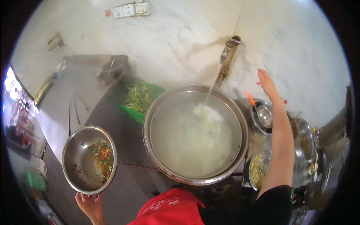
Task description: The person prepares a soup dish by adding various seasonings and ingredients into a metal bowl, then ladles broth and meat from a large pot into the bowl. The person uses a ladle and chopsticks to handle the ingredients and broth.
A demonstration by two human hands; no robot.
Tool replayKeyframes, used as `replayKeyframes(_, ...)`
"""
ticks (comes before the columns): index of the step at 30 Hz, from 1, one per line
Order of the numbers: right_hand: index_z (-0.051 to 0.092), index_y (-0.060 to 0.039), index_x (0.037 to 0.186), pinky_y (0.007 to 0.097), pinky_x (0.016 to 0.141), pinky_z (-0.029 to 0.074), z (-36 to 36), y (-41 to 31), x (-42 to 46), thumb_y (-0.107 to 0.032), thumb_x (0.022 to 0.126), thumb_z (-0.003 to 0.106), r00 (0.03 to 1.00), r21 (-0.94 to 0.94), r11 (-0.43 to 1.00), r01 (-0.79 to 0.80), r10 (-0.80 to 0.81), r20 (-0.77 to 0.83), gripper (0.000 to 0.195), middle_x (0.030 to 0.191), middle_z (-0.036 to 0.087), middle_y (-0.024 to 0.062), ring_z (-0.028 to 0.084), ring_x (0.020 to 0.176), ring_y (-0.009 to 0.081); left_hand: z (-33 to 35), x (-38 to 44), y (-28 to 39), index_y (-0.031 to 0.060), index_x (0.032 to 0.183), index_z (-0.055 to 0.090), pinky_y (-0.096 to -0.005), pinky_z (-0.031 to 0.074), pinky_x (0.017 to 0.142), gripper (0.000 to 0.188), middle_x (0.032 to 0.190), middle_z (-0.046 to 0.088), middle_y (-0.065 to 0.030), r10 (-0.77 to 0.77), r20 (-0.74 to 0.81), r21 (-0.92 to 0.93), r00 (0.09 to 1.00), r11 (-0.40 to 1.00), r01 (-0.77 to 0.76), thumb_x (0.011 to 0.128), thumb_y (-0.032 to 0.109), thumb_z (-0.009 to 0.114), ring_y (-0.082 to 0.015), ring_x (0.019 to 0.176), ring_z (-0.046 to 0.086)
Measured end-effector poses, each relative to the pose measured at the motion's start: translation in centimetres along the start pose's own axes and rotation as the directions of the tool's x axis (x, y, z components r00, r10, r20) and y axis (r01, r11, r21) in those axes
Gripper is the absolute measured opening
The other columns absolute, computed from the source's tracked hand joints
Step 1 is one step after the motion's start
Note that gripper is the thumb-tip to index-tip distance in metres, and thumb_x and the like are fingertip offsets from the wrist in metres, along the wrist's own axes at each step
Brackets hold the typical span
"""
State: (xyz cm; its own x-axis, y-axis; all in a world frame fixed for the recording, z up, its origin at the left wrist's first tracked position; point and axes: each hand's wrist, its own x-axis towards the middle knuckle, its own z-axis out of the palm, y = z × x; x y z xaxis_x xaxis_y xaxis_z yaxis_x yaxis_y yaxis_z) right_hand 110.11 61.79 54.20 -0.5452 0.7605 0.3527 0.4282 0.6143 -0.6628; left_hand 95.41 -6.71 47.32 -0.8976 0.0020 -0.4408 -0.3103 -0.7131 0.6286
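My left hand (90, 206) holds a stainless steel bowl (81, 166) from below at its near rim. Inside the tilted bowl lie chopped green herbs, something orange-red and some brownish liquid. My right hand (266, 83) is raised near the wall, right of the tap, its fingers apart and nothing in it. Water runs from the metal wall tap (225, 53) into a large round metal pot (243, 152) of cloudy, steaming liquid. An orange-handled ladle (264, 116) rests in a metal bowl beneath my right forearm.
Left of the pot, a green plastic basket (130, 114) holds leafy greens. Metal bowls with food, among them a bowl of chopped yellow-green food (256, 171), stand on the right. Several containers (108, 70) stand at the back left. Wall sockets (128, 10) are above.
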Motion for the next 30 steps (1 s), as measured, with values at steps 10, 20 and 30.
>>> replayKeyframes(10, 0.049, -0.0069, 0.108, 0.0235, 0.055, 0.04, -9.9, 3.6, -31.7, -0.038, 0.086, 0.038, 0.713, 0.475, 0.697, -0.536, 0.676, -0.188, 0.04, 0.088, 0.057, 0.0071, 0.055, 0.065, 0.0116, -2.4, 5.5, 2.4, 0.01, 0.104, 0.046, -0.0468, 0.035, 0.082, 0.033, 0.107, 0.043, -0.0076, -0.269, 0.261, 0.113, 0.927, 0.962, 0.247, 0.081, 0.033, 0.04, -0.0253, 0.102, 0.04)
replayKeyframes(20, 0.052, -0.0032, 0.098, 0.0253, 0.056, 0.047, 2.7, -4.5, -54.5, -0.031, 0.085, 0.042, 0.645, 0.588, 0.53, -0.611, 0.764, -0.019, 0.032, 0.076, 0.058, 0.0095, 0.055, 0.062, 0.0144, -2.8, 5.4, 3.6, 0.0081, 0.103, 0.046, -0.047, 0.045, 0.071, 0.032, 0.107, 0.04, -0.0095, -0.401, 0.321, 0.212, 0.858, 0.914, 0.347, 0.079, 0.029, 0.039, -0.0275, 0.099, 0.041)
replayKeyframes(30, 0.056, -0.0074, 0.072, 0.035, 0.045, 0.043, 18.7, 5.4, -76.2, -0.019, 0.071, 0.051, 0.056, -0.353, 0.345, -0.87, 0.779, 0.624, 0.013, 0.066, 0.056, 0.0084, 0.054, 0.052, 0.0229, -4.6, 4.6, 4.9, 0.0081, 0.104, 0.046, -0.0469, 0.045, 0.071, 0.034, 0.11, 0.041, -0.01, -0.402, 0.321, 0.157, 0.857, 0.915, 0.371, 0.079, 0.031, 0.041, -0.0276, 0.1, 0.042)
